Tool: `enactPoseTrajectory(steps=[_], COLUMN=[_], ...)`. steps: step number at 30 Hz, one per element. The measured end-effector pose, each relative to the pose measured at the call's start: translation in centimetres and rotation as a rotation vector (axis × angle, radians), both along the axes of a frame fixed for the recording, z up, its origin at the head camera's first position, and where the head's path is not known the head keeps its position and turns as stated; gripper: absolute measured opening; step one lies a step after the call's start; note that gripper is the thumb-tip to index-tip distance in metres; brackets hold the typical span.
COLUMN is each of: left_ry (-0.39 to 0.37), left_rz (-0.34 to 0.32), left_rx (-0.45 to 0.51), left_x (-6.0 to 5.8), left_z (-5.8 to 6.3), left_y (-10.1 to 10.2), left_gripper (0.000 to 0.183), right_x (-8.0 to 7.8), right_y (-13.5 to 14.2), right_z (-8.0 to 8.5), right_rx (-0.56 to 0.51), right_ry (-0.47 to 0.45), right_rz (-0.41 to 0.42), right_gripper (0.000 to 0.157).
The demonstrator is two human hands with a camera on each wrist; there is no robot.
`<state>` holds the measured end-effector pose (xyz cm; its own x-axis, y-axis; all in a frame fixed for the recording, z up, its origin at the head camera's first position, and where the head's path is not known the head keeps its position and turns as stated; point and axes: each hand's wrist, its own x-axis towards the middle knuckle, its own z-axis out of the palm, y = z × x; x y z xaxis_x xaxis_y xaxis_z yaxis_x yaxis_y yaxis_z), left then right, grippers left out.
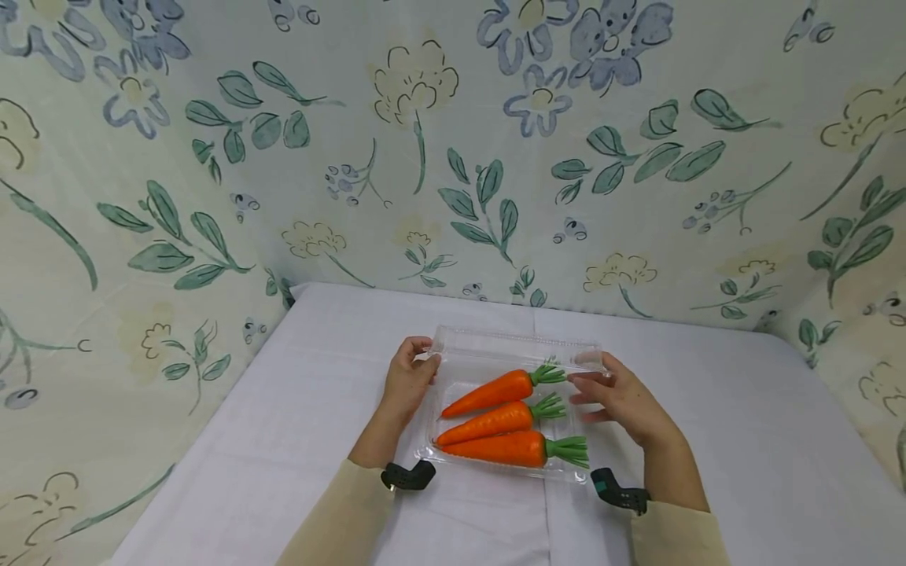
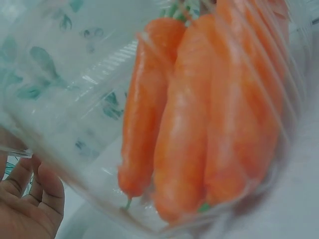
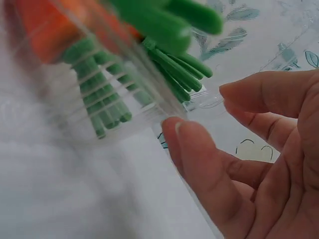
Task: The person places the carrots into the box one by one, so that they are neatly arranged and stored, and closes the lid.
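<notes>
A clear plastic clamshell container [image 1: 453,464] lies on the white cloth with its lid [image 1: 517,342] raised at the back. Inside are three carrots [image 1: 495,424], side by side, their green tops toward the right. My left hand [image 1: 410,381] pinches the container's left edge near the lid, its thumb in front; in the left wrist view that hand [image 2: 35,199] shows only at the lower left. At the right rear corner is my right hand [image 1: 619,401], fingers spread around the lid edge. In the right wrist view, its thumb [image 3: 197,149] touches the plastic, apart from the index finger.
A white cloth [image 1: 743,409] covers the table. Behind and at both sides hangs a curtain [image 1: 425,196] with flowers and leaves. Dark wrist cameras [image 1: 410,475] sit on both forearms near the container's front corners.
</notes>
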<state>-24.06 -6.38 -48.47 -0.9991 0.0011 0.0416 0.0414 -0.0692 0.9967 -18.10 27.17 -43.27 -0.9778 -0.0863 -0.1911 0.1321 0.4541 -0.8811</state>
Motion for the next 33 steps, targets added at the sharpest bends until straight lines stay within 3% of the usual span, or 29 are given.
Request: enactPoseTrajectory(steps=[7,13,18,24,29,33], left_ry=[0.002,-0.048,-0.073,-0.087,-0.154,-0.197], left_rz=[0.024,-0.008,-0.069,-0.206,-0.299,-0.311], left_rx=[-0.055,-0.071,-0.137,-0.282,-0.286,-0.274], left_x=[0.1,0.7,1.6,2.8,3.6,4.2], left_z=[0.1,0.3,0.9,2.1,2.9,3.1], left_y=[0.0,-0.2,-1.4,-2.6,-3.1,-3.3], left_gripper=[0.027,0.028,0.039,0.058,0.059,0.063], right_x=[0.9,1.3,1.8,3.0,4.1,5.0], right_y=[-0.1,-0.3,-0.3,-0.4,-1.0,-1.6], right_z=[1.0,1.2,1.4,1.4,0.9,0.5], right_rx=[0.017,0.046,0.065,0.068,0.092,0.114], right_ry=[-0.006,-0.028,-0.032,-0.074,-0.089,-0.097], right_rz=[0.042,0.034,0.059,0.057,0.060,0.043], right_gripper=[0.047,0.051,0.059,0.068,0.072,0.070])
